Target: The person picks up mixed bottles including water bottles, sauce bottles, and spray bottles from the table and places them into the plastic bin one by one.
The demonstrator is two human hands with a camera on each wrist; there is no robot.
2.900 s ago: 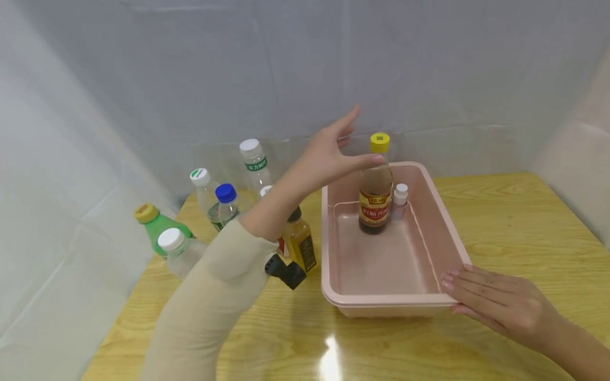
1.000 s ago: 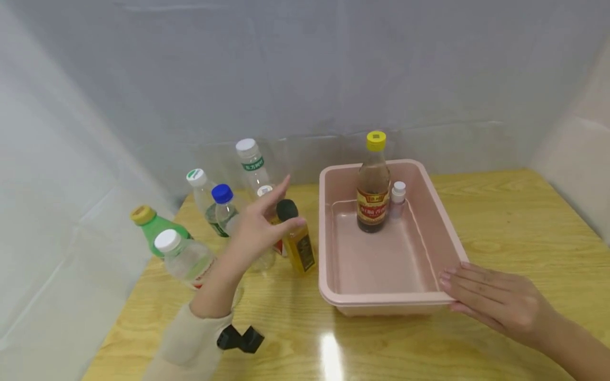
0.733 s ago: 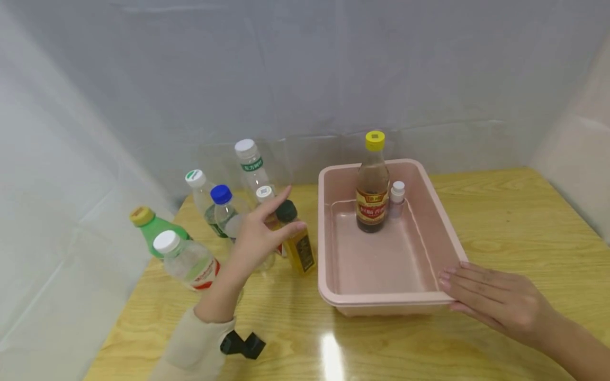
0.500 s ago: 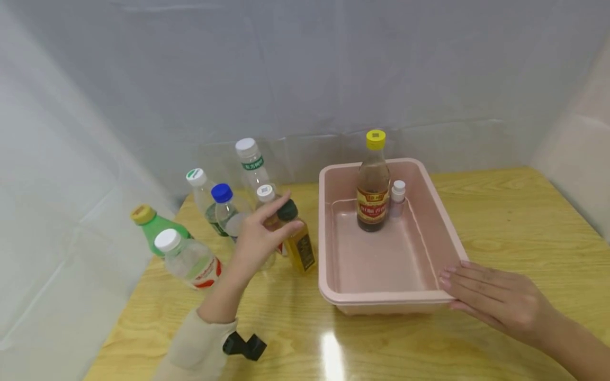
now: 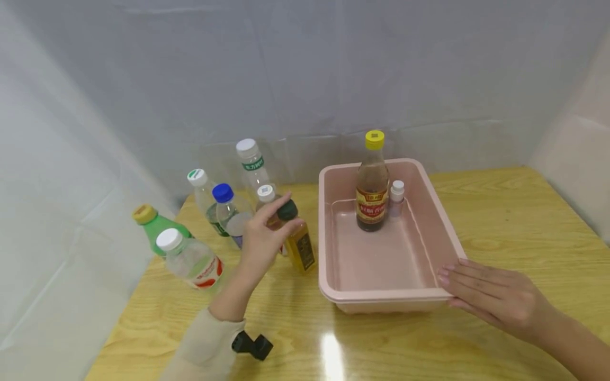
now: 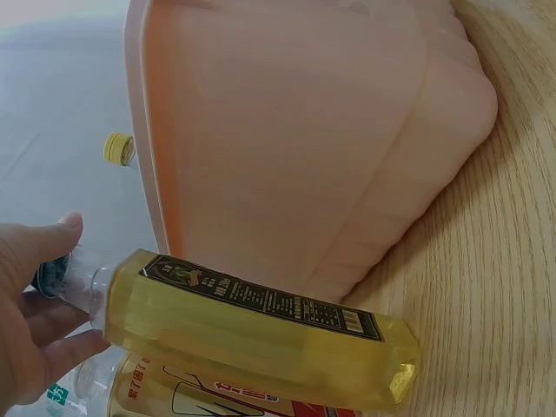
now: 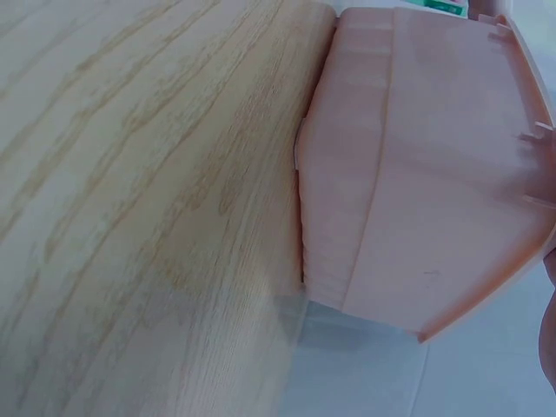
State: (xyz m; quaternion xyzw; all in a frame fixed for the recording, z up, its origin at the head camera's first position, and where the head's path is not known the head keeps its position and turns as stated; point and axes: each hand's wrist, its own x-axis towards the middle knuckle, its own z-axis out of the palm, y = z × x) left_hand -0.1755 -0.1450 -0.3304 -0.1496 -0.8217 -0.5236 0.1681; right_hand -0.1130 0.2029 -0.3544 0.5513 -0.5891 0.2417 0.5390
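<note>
A glass bottle of yellow oil with a dark green cap stands on the table just left of the pink plastic basin. My left hand grips it around the neck and cap; in the left wrist view, the thumb lies on one side of the neck and the fingers on the other. My right hand holds the basin's near right corner, fingers over the rim and thumb outside. Inside the basin stand a yellow-capped bottle of dark sauce and a small white-capped bottle.
Left of the oil bottle are several plastic bottles: a blue-capped one, a green one, a white-capped one with a red label and a tall clear one. A pale cloth wall rises behind the wooden table.
My left hand has moved from beside the sauce bottle over the basin, left and down to the oil bottle, and its fingers have closed around the neck. The right hand stays at the basin corner.
</note>
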